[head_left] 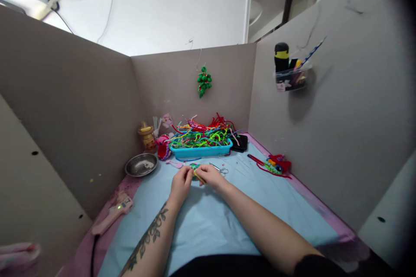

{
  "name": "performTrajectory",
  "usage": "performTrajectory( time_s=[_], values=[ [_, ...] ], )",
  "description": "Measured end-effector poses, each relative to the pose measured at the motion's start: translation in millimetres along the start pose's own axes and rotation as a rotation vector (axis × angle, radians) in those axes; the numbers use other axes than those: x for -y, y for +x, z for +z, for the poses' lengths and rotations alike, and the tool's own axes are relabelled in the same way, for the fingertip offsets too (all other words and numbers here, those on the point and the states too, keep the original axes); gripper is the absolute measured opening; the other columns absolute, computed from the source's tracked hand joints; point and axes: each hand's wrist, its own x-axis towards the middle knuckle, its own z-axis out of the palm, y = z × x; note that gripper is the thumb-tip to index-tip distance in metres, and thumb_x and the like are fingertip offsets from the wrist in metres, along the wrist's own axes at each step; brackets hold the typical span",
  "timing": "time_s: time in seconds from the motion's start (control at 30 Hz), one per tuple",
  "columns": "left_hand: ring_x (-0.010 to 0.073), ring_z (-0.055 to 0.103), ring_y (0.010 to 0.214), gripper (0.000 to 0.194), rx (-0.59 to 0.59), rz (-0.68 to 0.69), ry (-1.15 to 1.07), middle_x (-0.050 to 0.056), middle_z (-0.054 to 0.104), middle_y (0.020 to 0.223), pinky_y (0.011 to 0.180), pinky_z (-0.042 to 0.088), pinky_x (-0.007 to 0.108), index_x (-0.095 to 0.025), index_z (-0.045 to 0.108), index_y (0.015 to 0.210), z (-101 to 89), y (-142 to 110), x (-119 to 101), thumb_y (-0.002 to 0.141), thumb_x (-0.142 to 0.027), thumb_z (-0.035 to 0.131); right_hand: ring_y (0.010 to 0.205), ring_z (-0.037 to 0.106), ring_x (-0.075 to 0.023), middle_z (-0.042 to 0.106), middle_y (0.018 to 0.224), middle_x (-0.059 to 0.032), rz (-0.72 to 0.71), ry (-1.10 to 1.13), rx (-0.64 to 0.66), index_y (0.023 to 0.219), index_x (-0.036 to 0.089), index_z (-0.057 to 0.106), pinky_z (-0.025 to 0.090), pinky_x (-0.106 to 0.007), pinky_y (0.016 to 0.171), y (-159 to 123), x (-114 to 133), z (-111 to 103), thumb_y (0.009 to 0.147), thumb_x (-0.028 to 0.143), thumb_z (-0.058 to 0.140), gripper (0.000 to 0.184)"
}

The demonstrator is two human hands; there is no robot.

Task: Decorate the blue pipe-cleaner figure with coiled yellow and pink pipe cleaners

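Note:
My left hand (180, 184) and my right hand (210, 176) meet over the light blue mat (208, 220), fingers pinched together on a small green and yellow pipe-cleaner piece (196, 172) held between them. The piece is mostly hidden by my fingers. Small scissors (220, 169) lie just beyond my right hand. Behind them stands a blue tray (201, 151) heaped with coloured pipe cleaners (199, 136).
A metal bowl (141, 165) sits at the left, a pink glue gun (112, 215) nearer me. A red and green pipe-cleaner figure (275, 165) lies at the right. A green ornament (204, 82) hangs on the back wall. Grey cardboard walls enclose the table; a pen holder (290, 75) hangs right.

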Motion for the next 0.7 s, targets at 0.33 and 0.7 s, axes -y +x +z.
performTrajectory(
  time_s=[0.33, 0.7],
  values=[
    [0.0145, 0.058, 0.075, 0.013, -0.023, 0.149, -0.013, 0.003, 0.061, 0.080, 0.069, 0.047, 0.027, -0.019, 0.057, 0.089, 0.3, 1.4, 6.8, 0.085, -0.022, 0.045, 0.042, 0.046, -0.0044, 0.057, 0.057, 0.0023, 0.311, 0.419, 0.206, 0.073, 0.013, 0.058, 0.029, -0.016, 0.041, -4.6, 8.5, -6.6, 0.062, 0.029, 0.071, 0.023],
    [0.0160, 0.058, 0.087, 0.019, 0.023, 0.315, 0.015, 0.007, 0.059, 0.091, 0.077, 0.048, 0.030, -0.019, 0.062, 0.095, -5.3, 2.3, -0.3, 0.086, -0.019, 0.046, 0.044, 0.046, -0.0046, 0.051, 0.053, 0.0045, 0.370, 0.572, 0.231, 0.072, 0.014, 0.055, 0.035, -0.015, 0.043, -0.6, 4.0, -17.3, 0.067, 0.017, 0.064, 0.010]
  ],
)
